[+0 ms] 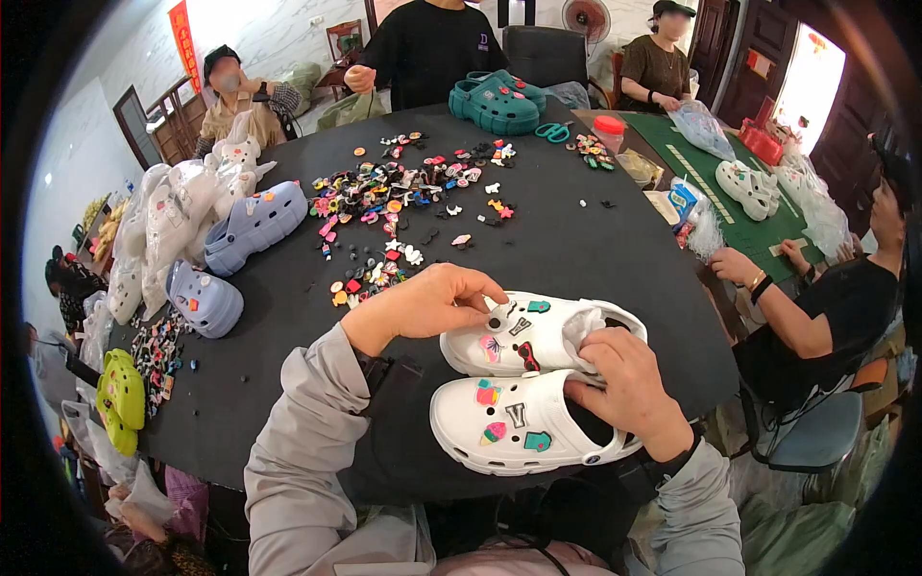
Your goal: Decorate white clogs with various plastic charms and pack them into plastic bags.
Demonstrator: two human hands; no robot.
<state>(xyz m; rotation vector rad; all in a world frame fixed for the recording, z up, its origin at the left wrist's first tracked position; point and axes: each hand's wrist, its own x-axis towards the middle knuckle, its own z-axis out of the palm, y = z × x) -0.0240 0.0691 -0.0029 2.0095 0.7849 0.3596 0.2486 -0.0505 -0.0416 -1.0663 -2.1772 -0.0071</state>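
Note:
Two white clogs [499, 422] lie side by side on the black table in front of me, toes pointing left. Colourful charms, among them a pink ice cream [494, 433], dark red sunglasses [528, 357] and a teal piece [538, 441], sit on their tops. My left hand [432, 305] is at the toe of the far clog [466, 348], thumb and forefinger pinched over its holes; what they hold is too small to make out. My right hand [629, 384] grips the clogs at their openings, fingers in the far one and thumb in the near one.
Loose charms [394, 192] are heaped across the table's middle. Blue-lilac clogs [254, 226] and bagged white ones [173, 221] stand left, lime clogs [120, 398] at the left edge. Teal clogs [499, 104] and scissors [554, 132] lie at the back. Co-workers [812, 307] sit around.

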